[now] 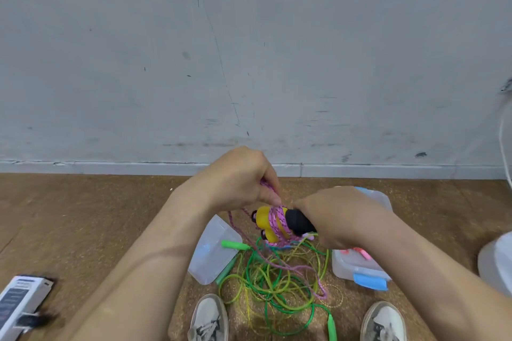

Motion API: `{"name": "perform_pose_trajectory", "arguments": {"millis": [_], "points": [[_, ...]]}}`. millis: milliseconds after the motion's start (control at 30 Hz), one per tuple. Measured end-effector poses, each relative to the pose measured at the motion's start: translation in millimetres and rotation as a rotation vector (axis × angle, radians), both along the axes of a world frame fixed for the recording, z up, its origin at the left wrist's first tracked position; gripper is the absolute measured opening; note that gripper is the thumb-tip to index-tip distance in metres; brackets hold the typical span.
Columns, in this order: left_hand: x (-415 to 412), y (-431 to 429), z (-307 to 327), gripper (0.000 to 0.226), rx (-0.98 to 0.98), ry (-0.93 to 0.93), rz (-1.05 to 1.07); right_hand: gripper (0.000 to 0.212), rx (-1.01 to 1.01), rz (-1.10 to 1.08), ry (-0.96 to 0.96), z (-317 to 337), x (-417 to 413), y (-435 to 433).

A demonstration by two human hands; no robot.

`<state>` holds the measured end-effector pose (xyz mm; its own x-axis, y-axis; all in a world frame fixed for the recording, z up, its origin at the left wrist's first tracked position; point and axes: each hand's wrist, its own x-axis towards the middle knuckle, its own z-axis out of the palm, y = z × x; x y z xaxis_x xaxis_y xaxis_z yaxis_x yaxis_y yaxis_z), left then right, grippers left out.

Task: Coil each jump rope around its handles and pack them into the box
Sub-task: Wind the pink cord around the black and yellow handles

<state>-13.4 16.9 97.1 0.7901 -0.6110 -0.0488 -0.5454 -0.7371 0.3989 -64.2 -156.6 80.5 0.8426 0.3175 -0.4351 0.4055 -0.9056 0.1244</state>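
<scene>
Pink rope (276,218) sat partly wound on 2 handles (298,222); left hand (238,177) pinched it, right hand (332,214) gripped handles. Loose tail could snag green rope (265,286), loosening coils.

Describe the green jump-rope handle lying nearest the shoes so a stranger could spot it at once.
Start at the pair of white sneakers at the bottom; a tangle of green and yellow translucent cord lies between and just beyond them. The green plastic handle sits at the tangle's lower right, beside the right sneaker, unlike the other green handle up by the clear plastic lid.
</scene>
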Motion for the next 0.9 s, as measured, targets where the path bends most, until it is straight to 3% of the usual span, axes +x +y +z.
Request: {"name": "perform_pose_trajectory", "arguments": {"millis": [200, 367, 433, 667, 800, 900], "points": [[6, 13, -7, 0.009, -0.135, 0.355, 0.026, 0.050, 0.063, 0.261, -0.221, 1, -8, 4], [6, 23, -7, 0.006, -0.516, 0.561, 0.084, 0.052, 0.246, 0.300, -0.369, 6, -4, -2], [7, 22, -11, 0.022, -0.630, 0.603, 0.117, 0.049, 0.353, 0.289, -0.397, 8, -2, -4], [13, 16, -18, 0.020, -0.905, 0.748, 0.287, 0.050, 0.831, 0.023, -0.277, 4, 4, -12], [10, 15, -25, 0.030, -0.880, 0.719, 0.299, 0.042, 1.077, -0.111, -0.204, -3, 7, -12], [13, 11, -27, 0.044, -0.850, 0.743, 0.204, 0.046, 1.406, -0.278, -0.027, 3, 5, -5]]}}
